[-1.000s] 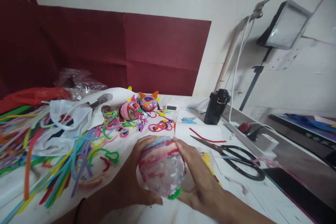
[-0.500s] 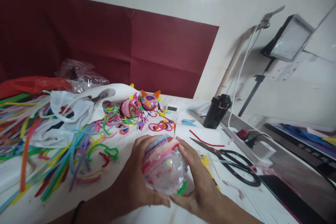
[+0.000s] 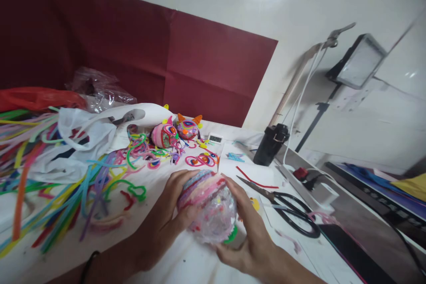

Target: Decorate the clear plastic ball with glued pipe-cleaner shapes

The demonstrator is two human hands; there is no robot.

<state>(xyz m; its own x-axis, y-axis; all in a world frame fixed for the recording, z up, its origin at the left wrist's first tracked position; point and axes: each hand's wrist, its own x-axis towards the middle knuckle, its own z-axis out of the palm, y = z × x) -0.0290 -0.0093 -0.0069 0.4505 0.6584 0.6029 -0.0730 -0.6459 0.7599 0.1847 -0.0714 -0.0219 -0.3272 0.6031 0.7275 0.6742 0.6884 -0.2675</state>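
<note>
A clear ball, its upper part wrapped in blue, pink, cream and red fuzzy strips, is held between both hands above the white table. My left hand grips its left side, with the thumb lying across the front. Around the right side curve the fingers of my right hand, its thumb low near the ball's bottom edge. A green fuzzy piece shows at the lower right of the ball. Scissors with black handles lie to the right, beside a red strip.
Many coloured fuzzy sticks spread over the left side with a white bag. Two decorated balls and a small digital clock stand at the back. A black bottle, power strip and phone are at right.
My left thumb has moved from beneath the ball up onto its front. The ball appears slightly turned. The camera view has shifted a little.
</note>
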